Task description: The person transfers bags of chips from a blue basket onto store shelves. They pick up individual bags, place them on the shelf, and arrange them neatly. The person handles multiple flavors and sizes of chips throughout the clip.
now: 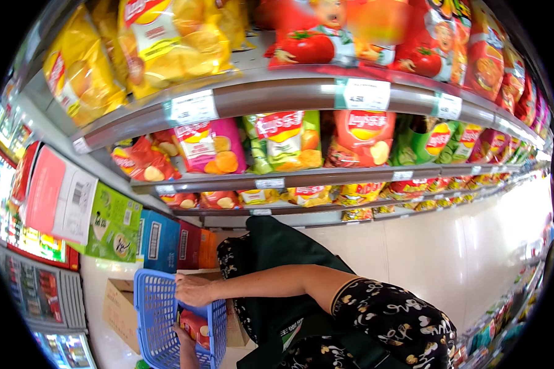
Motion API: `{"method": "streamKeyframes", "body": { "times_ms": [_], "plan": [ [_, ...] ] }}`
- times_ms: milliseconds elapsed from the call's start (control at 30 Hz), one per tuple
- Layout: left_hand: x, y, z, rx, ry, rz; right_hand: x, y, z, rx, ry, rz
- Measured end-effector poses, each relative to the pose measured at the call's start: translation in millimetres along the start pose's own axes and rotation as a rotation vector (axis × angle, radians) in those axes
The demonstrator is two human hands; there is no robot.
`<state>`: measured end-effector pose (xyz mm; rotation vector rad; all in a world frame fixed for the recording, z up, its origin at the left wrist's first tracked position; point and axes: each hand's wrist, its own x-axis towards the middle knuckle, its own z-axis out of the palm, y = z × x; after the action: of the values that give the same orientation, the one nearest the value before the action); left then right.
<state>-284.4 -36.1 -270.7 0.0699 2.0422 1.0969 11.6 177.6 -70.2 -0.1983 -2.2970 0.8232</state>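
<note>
A blue plastic shopping basket (141,313) hangs tilted at the lower left. My right hand (194,289) reaches across from the right, its fingers curled on the basket's upper edge; whether it grips the rim or the handle is unclear. My left hand (185,339) is low inside the basket, beside a red bag of chips (195,326). The basket's side and the picture's lower edge partly hide that hand, so its grip does not show.
Shelves with Lay's chip bags (284,140) rise in front, their edges (300,94) bearing price tags. Cartons, among them a green one (115,223) and a blue one (159,240), stand at the left. A cardboard box (120,318) is on the floor behind the basket. Drink coolers line the far left.
</note>
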Motion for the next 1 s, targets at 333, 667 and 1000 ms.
{"method": "streamKeyframes", "body": {
  "times_ms": [333,667,1000],
  "plan": [
    [-78,21,10,-0.316,-0.289,-0.407,-7,18,13,-0.018,0.009,-0.024],
    [-214,125,37,-0.151,0.263,0.84,-6,-3,-18,0.007,-0.064,0.015],
    [-282,241,100,-0.425,-0.165,1.128,22,-67,-125,0.109,0.148,0.149]
  ]
}}
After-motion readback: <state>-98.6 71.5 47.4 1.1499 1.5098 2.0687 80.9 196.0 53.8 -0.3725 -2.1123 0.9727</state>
